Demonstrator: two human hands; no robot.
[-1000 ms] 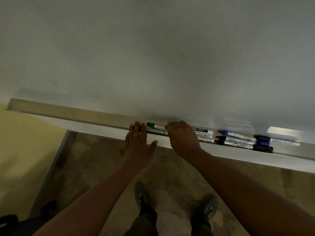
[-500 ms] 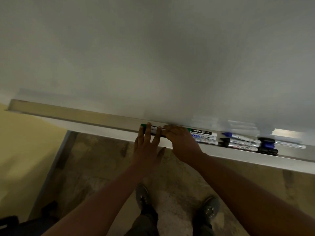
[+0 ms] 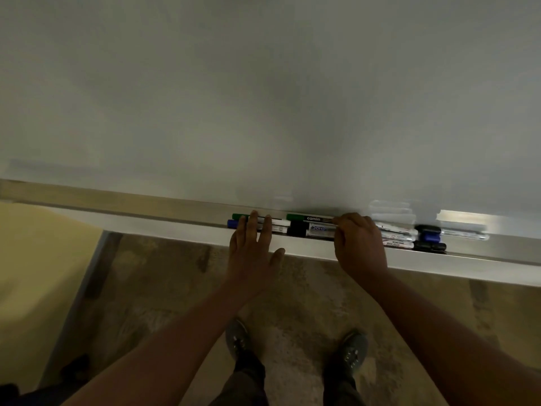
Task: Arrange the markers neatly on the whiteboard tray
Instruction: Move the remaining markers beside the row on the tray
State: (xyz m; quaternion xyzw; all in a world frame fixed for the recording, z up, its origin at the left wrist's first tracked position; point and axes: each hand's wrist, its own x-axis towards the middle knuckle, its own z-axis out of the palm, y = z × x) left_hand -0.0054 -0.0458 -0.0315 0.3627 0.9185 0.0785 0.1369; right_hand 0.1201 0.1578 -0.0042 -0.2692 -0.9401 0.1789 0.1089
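A long metal whiteboard tray [image 3: 152,207] runs below the whiteboard [image 3: 263,98]. My left hand [image 3: 253,249] lies flat with straight fingers on two markers at the left: a green-capped one [image 3: 240,216] behind and a blue-capped one [image 3: 232,223] in front. My right hand [image 3: 358,244] has curled fingers over the right end of a green-capped marker labelled camlin [image 3: 308,218] and a black-capped marker [image 3: 310,229] in front of it. Several more markers with black and blue caps [image 3: 429,237] lie to the right of that hand.
The tray's front lip [image 3: 483,272] juts toward me at waist height. Below are a mottled floor [image 3: 164,288] and my two shoes [image 3: 349,351]. A yellow wall [image 3: 35,259] stands at the left, with a dark object [image 3: 11,395] in the bottom-left corner.
My hands have spread apart along the tray. The left hand now rests on two markers at the left, and the right hand has slid right to the end of the camlin marker.
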